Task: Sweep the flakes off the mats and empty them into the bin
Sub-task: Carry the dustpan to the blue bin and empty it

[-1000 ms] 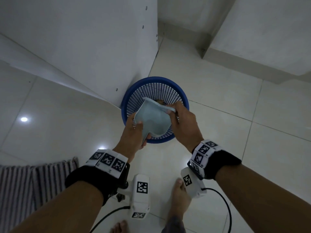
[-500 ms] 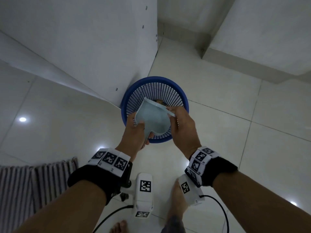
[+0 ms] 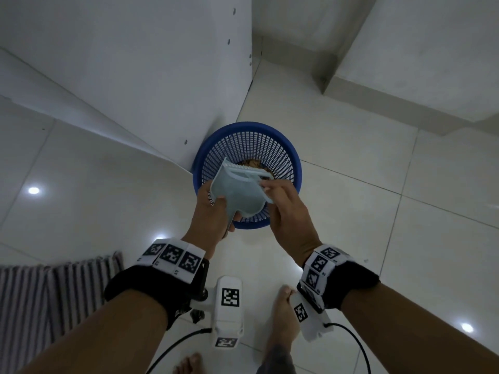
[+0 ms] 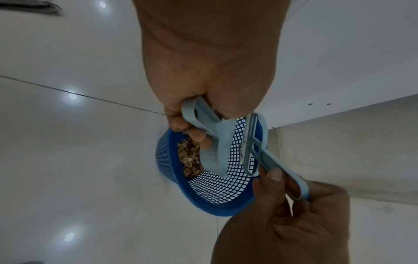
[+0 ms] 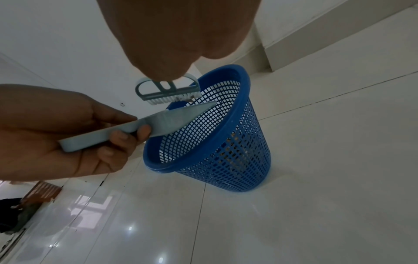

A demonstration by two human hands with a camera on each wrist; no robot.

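Note:
A blue mesh bin point(image 3: 293, 157) stands on the tiled floor against a white panel, with brown flakes point(image 3: 251, 163) at its bottom. My left hand point(image 3: 213, 217) grips the handle of a pale blue dustpan point(image 3: 237, 195), tipped mouth-down over the bin. My right hand point(image 3: 286, 209) holds a small pale blue brush point(image 3: 248, 172) by its handle, bristles at the pan's front lip. The left wrist view shows the dustpan point(image 4: 217, 142), brush point(image 4: 255, 142) and flakes point(image 4: 190, 157) inside the bin point(image 4: 214, 205). In the right wrist view the brush point(image 5: 167, 92) hovers just above the dustpan point(image 5: 158, 121).
A striped mat point(image 3: 54, 292) lies on the floor at lower left. The white cabinet panel point(image 3: 135, 76) rises behind the bin, and a wall ledge point(image 3: 405, 76) runs at the upper right. My bare feet point(image 3: 283, 319) stand just short of the bin.
The right hand has shifted slightly, and the brush head now shows along the pan's front lip. The dustpan stays tipped over the bin in the left hand.

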